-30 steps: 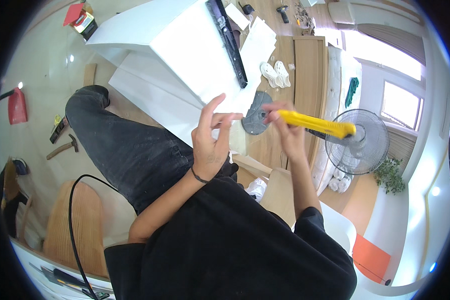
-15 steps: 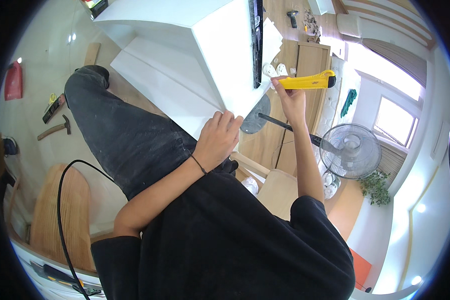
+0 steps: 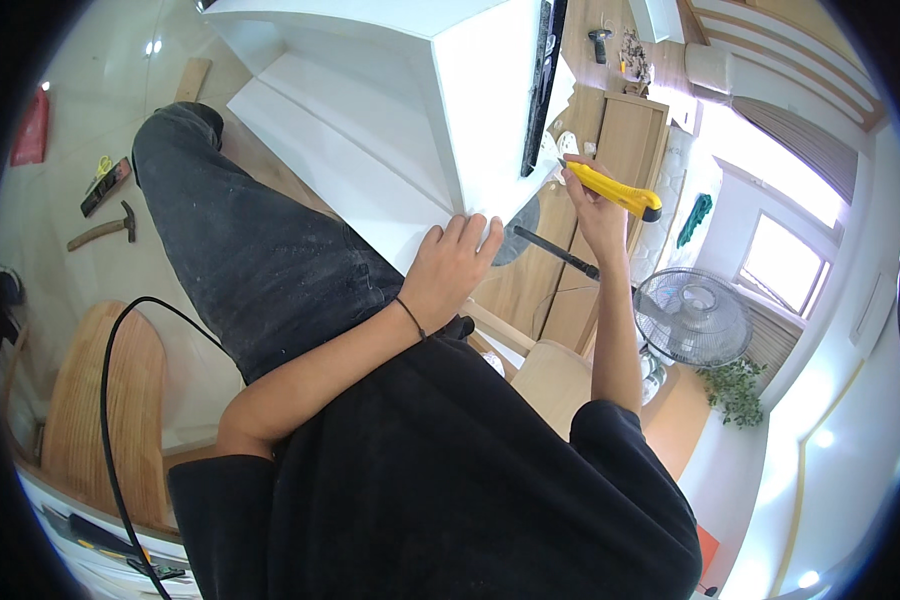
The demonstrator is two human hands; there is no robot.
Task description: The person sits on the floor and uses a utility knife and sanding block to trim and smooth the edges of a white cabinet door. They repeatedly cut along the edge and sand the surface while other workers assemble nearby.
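A white box-like cabinet piece point(image 3: 370, 130) with an open front leans across my lap, a long black strip point(image 3: 543, 95) along its right face. My left hand point(image 3: 450, 265) grips its lower corner, fingers bent over the edge. In my right hand point(image 3: 600, 218) is a yellow utility knife point(image 3: 615, 190), pinched near its front, its dark rear end tilted down to the right. The knife's front end is close to the cabinet's right edge, near the strip's lower end. Whether the blade touches it I cannot tell.
A hammer point(image 3: 105, 230), a red container point(image 3: 30, 130) and a wooden board point(image 3: 110, 400) lie to the left. A black cable point(image 3: 105, 400) loops beside my left arm. At right stands a fan point(image 3: 695, 315); a wooden chair point(image 3: 550, 385) is below my right arm.
The knife has turned in my right hand from nearly level to slanting down toward its rear end. My left hand keeps its place on the cabinet's corner; the whole view has shifted slightly.
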